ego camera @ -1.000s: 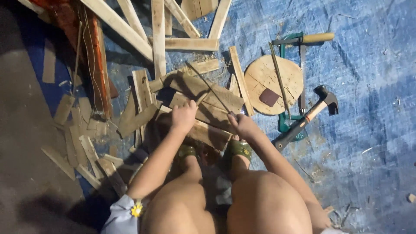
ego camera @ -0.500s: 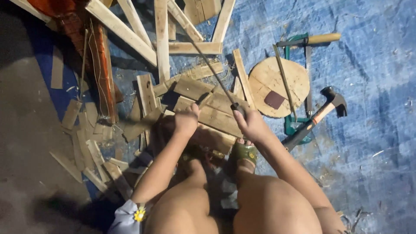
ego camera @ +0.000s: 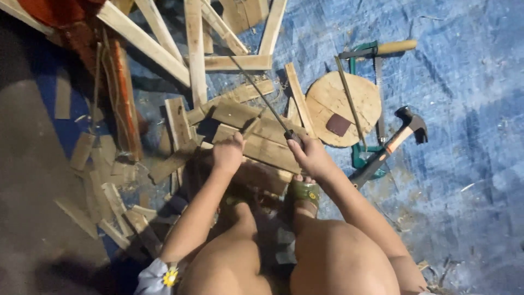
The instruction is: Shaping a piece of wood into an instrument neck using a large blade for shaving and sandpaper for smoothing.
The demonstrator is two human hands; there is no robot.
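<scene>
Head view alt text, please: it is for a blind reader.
A squatting person's right hand holds a thin saw blade over wood offcuts that the left hand steadies. A claw hammer and round wooden disc lie on the blue tarp.

Pale tan wood scraps (ego camera: 256, 136) are seen at centre, grain streaked darker brown. A blue tarp (ego camera: 464, 109), mottled with whitish scuffs, is spread from 12 to 5 o'clock. Bare grey floor (ego camera: 33, 180) is shown at 9. A round tan wooden disc (ego camera: 349, 98) at 2 is marked by a dark maroon square patch (ego camera: 338, 124). A green-framed saw (ego camera: 364, 60) with a light wood handle is placed at 1. A hammer (ego camera: 401, 134) at 3 is coloured black at the head, orange and grey down the shaft. Rust-red timber (ego camera: 123, 98) is seen at 10. Olive-green sandals (ego camera: 303, 192) are worn. A yellow flower on a pale sleeve (ego camera: 164, 276) is visible at 7.
</scene>
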